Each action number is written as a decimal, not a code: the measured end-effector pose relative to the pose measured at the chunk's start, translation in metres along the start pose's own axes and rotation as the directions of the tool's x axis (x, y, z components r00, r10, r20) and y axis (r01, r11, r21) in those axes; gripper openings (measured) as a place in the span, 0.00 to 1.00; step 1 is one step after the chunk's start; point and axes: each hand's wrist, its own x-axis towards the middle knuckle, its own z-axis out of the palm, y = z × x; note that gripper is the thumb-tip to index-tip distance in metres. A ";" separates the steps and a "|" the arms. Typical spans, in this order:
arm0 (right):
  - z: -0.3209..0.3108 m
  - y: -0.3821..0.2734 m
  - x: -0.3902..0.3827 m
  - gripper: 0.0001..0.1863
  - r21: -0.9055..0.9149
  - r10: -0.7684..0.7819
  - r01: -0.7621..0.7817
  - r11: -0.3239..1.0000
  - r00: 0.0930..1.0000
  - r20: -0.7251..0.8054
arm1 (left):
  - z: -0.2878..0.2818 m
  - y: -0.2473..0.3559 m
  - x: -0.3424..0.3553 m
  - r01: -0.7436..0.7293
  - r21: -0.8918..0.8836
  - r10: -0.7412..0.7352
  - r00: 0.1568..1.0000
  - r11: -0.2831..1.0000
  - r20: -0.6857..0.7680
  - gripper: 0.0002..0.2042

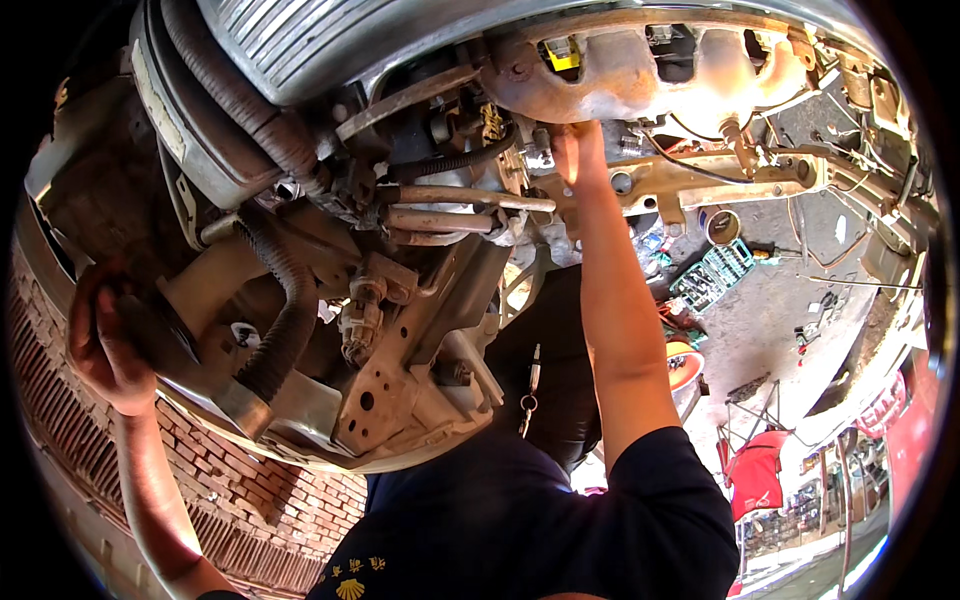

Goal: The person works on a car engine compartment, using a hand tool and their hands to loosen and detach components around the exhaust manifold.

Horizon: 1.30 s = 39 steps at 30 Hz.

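My left hand (112, 345) rests against the dark front edge of the vehicle body at the far left, its fingers extended and partly in shadow. No object shows in it. Stretched forward into the engine bay, my right hand (577, 152) reaches below a rusty exhaust manifold (622, 75). Its fingers are hidden under the manifold, so I cannot see what they touch. Beside that hand are a dark hose (455, 165) and metal pipes (465, 195). Just beyond the wrist runs a tan metal crossmember (720, 178) with round holes.
A ribbed hose (280, 300) curves across the bay's left side, near a perforated metal bracket (385, 400). On the floor at right lie a teal socket tray (715, 275), a round can (720, 226) and an orange bowl (684, 366). A red cloth (757, 472) hangs farther right.
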 end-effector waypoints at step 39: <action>-0.002 -0.031 -0.018 0.10 -0.376 -0.225 0.254 0.891 0.967 0.119 | 0.015 0.013 0.006 -0.042 -0.051 0.035 0.992 0.998 -0.125 0.10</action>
